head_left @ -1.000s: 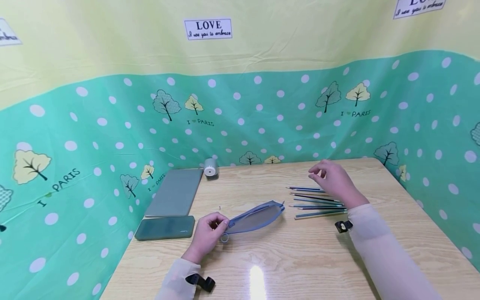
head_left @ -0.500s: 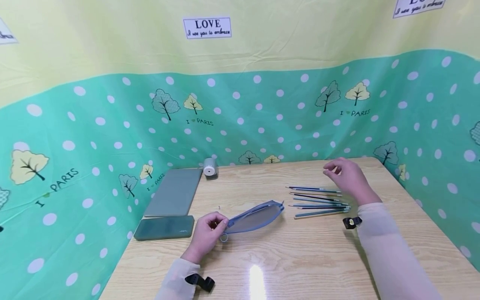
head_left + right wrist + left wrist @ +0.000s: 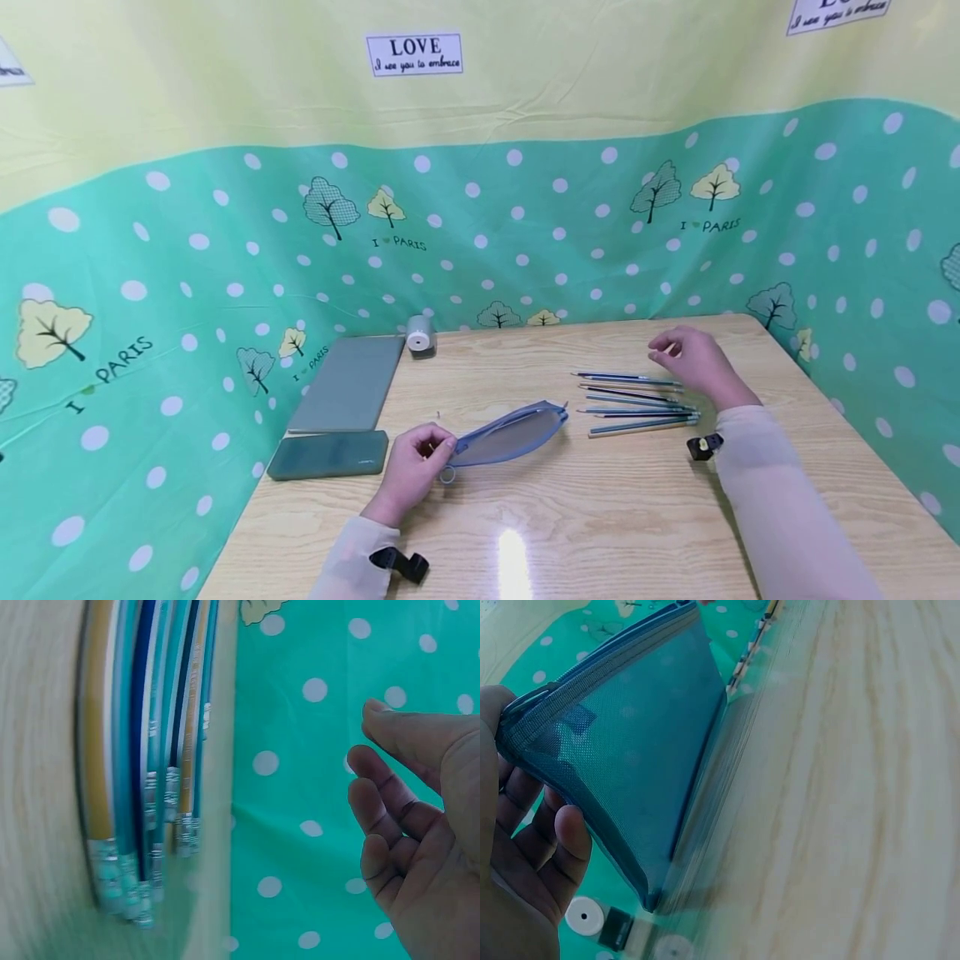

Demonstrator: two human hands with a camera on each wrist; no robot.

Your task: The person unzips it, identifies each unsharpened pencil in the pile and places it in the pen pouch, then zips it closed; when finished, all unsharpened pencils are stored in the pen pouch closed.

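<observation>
Partly, the left grip [image 3: 414,462] covers the pouch [image 3: 512,437] it pinches — right grip [image 3: 696,362] loosely curled.

A study corner, home or otherwise hard to tell: printed cloth [image 3: 450,192] with dots, trees and PARIS lettering screens the desk [image 3: 615,517] along its far edge and both sides; pencils [image 3: 141,750] lie toward the far right corner, a likely pencil sharpener [image 3: 420,335] at the far edge

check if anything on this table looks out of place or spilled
Nothing looks spilled or damaged. One oddity: a tiny speck on the wooden table beyond the left hand, too small to identify. The pencils right of the mesh zip pouch lie slightly fanned, ends uneven.
</observation>
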